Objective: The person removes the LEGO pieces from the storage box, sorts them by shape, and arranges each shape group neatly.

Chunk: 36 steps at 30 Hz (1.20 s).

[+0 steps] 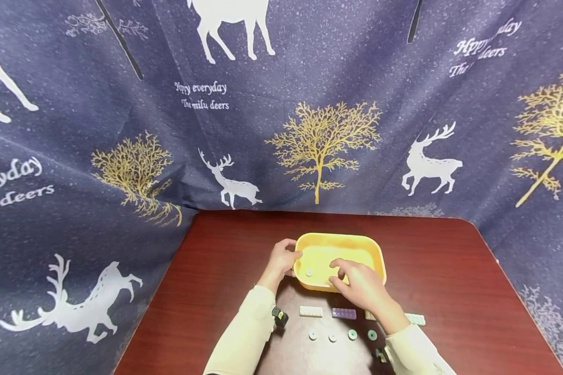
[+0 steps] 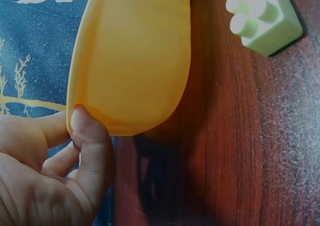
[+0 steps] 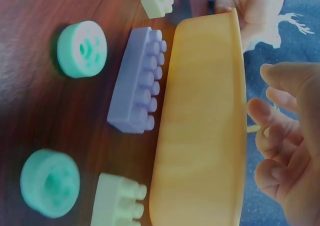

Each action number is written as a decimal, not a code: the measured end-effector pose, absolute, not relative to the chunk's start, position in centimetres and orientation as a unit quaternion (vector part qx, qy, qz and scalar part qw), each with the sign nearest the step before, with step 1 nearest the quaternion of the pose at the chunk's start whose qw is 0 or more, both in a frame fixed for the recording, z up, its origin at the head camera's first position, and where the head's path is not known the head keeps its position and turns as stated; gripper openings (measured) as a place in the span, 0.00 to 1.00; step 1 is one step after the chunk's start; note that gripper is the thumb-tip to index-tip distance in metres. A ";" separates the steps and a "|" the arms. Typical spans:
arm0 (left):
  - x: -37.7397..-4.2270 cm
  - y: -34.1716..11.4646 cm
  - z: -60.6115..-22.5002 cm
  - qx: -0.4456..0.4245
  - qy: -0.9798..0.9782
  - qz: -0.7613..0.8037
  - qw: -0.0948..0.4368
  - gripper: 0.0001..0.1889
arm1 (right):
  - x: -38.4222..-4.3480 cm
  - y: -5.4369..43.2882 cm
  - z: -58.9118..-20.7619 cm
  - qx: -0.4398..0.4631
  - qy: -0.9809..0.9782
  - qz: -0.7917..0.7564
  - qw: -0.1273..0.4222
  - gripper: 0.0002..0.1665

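Note:
A yellow plastic tub (image 1: pixel 337 239) stands on the table, with a small pale wheel (image 1: pixel 309 272) lying in its left part. My left hand (image 1: pixel 281 258) grips the tub's left end, and the left wrist view shows the thumb (image 2: pixel 86 128) on the wall just below the rim, fingers behind. Over the tub's right side hovers my right hand (image 1: pixel 360 284). Its fingers are loosely bent and apart from the thumb. Nothing shows between them in the right wrist view. Nearest in front of the tub lies a purple building brick (image 3: pixel 137 81).
Beside the purple brick lie a pale brick (image 1: pixel 311 311) and a light green brick (image 1: pixel 415 319); another pale brick (image 3: pixel 117 201) is partly hidden by my right arm. Nearer me is a row of several wheels, including a green wheel (image 1: pixel 352 334). A deer-print cloth (image 1: pixel 244 130) hangs behind the table.

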<state>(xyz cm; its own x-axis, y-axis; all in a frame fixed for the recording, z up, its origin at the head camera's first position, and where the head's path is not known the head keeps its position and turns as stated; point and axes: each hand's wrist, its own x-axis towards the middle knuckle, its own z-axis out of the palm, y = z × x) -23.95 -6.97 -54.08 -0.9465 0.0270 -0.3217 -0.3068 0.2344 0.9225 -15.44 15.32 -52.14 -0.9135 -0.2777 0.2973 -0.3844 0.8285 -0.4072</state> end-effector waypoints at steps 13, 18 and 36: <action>-23.9 -7.1 -54.1 -0.084 0.776 0.610 0.135 0.19 | -17.5 13.1 -53.3 0.194 -0.955 0.209 0.087 0.19; -24.0 -7.2 -54.1 -0.083 0.777 0.609 0.132 0.20 | -18.3 12.5 -53.7 0.204 -0.954 0.200 0.090 0.18; -24.0 -7.0 -53.8 -0.091 0.778 0.607 0.136 0.21 | -21.2 11.0 -54.5 0.202 -0.956 0.211 0.020 0.16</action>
<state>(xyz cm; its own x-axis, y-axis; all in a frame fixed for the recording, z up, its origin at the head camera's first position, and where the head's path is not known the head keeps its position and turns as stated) -23.96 -7.04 -53.81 -0.9466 0.0235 -0.3215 -0.3061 0.2468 0.9195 -21.20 10.97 -54.52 -0.9177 -0.3778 0.1227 -0.3944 0.8297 -0.3950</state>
